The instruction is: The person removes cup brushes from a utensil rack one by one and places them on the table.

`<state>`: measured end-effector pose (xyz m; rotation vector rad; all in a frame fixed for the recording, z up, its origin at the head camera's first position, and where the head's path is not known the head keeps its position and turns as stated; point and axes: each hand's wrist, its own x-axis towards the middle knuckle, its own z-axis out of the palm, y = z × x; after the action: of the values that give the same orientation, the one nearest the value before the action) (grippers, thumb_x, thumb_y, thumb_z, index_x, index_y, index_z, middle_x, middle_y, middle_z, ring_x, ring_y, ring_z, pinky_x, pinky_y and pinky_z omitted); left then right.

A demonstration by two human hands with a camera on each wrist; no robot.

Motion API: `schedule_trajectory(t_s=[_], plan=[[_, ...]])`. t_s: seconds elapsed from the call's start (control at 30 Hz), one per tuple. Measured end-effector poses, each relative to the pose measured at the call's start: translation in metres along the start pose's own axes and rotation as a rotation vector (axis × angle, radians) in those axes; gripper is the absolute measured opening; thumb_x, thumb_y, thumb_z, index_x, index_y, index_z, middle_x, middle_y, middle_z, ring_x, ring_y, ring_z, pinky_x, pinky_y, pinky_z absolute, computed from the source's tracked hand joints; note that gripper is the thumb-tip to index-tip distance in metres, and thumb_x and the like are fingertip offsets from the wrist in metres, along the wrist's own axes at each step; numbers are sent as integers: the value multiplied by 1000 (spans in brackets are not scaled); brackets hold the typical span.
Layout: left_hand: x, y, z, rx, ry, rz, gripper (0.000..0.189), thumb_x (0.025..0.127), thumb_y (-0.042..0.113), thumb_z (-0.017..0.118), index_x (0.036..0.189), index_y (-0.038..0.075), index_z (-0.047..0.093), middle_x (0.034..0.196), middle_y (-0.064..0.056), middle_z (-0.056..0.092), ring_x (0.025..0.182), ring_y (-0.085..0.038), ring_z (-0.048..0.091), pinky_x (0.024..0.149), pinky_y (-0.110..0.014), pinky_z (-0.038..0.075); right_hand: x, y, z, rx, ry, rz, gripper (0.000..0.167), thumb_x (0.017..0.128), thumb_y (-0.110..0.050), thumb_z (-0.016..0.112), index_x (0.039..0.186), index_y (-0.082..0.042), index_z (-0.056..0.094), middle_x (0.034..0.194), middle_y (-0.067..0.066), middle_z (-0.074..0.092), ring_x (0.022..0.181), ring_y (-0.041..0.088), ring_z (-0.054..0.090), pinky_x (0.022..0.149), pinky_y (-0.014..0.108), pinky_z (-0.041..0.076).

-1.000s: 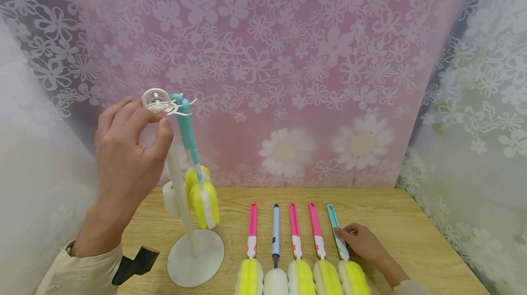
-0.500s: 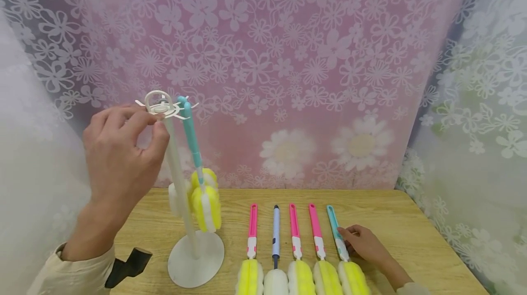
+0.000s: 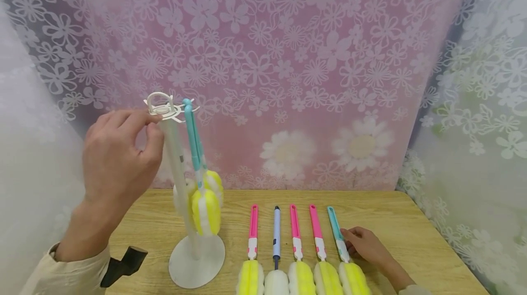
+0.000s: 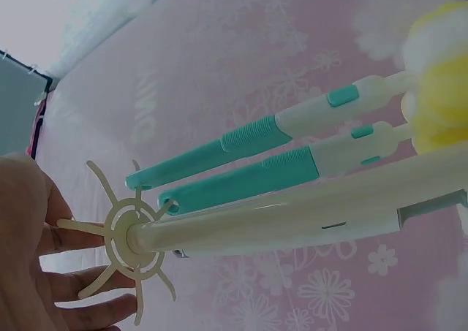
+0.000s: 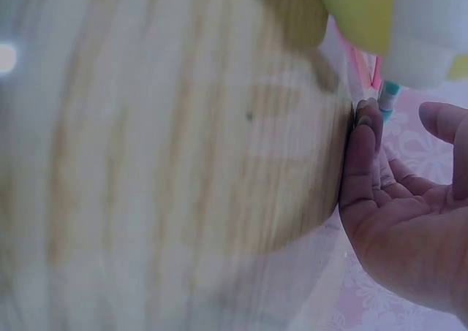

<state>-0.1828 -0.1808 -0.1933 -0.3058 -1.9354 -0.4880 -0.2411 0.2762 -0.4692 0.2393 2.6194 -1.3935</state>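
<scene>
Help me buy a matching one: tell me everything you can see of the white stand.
The white stand, seemingly plastic, stands upright on the wooden table. A round flat base carries a slim post; on top sit a ring of thin curved hooks and an arched loop. Two teal-handled brushes hang from the hooks; a pale sponge head shows partly behind the post, its hook unclear. The left hand touches the hooked top.

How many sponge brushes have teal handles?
3. One teal-handled sponge brush and another hang on the white stand; the third lies on the table, by the right hand. More could be hidden behind the stand.
</scene>
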Motion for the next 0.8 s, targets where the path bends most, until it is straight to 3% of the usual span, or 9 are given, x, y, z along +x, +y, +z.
schedule_trajectory(t_s=[0.17,0.4,0.57,0.8], plan=[[1,1,0,20,-27,-10,30,89,20,45,89,3,70,88,-16,64,83,-36,56,70,-52,43,-1,-2,-2,36,5,-17,55,97,-41,51,115,11,53,85,8,64,74,19,60,65,34,53],[2,6,5,57,-13,-30,41,88,43,57,83,3,65,85,-18,63,72,-38,56,58,-52,41,1,-13,-5,48,84,-151,44,99,-32,51,111,10,56,86,9,64,77,21,63,67,32,54],[1,4,11,100,49,5,50,85,52,60,80,2,61,82,-21,62,63,-40,54,52,-50,40,-1,-42,-3,98,86,-238,41,99,-29,50,116,8,55,93,15,64,84,27,64,73,36,55],[2,4,19,106,147,39,47,84,48,63,75,2,59,76,-20,60,56,-38,50,49,-49,37,-9,-97,6,86,28,-413,40,97,-34,52,117,0,57,93,9,64,83,21,63,72,31,54]])
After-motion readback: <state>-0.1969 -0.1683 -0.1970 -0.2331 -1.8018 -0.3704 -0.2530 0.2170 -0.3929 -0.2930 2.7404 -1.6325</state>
